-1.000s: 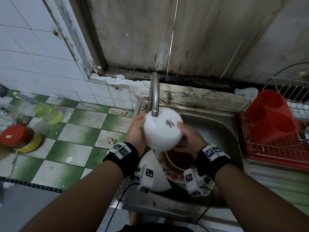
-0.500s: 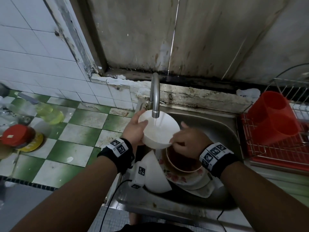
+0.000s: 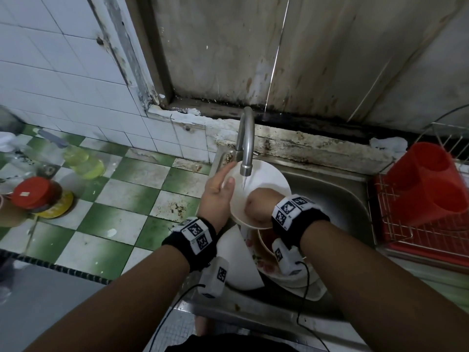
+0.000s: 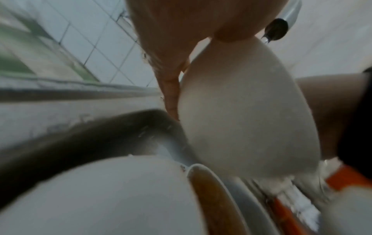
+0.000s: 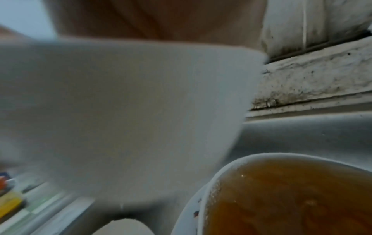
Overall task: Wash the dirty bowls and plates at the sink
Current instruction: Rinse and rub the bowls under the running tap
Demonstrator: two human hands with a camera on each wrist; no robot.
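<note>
Against the frame half a second back, the white bowl (image 3: 264, 181) is now tipped more open toward the person, and the right hand (image 3: 258, 205) has gone from its outer rim to inside it, pressed against the inner wall; its fingers are hidden, so how far it is open cannot be told. The left hand (image 3: 218, 196) still grips the bowl's left rim, thumb over the edge, fingers along the outside as the left wrist view shows. The bowl sits between both hands, directly under the tap (image 3: 246, 148), whose thin stream falls into it just above the right hand. It looks plain and smooth. Below the wrists, in the sink (image 3: 337, 199), a brown-stained bowl (image 5: 292, 198) rests on a flowered plate (image 3: 264, 269)
</note>
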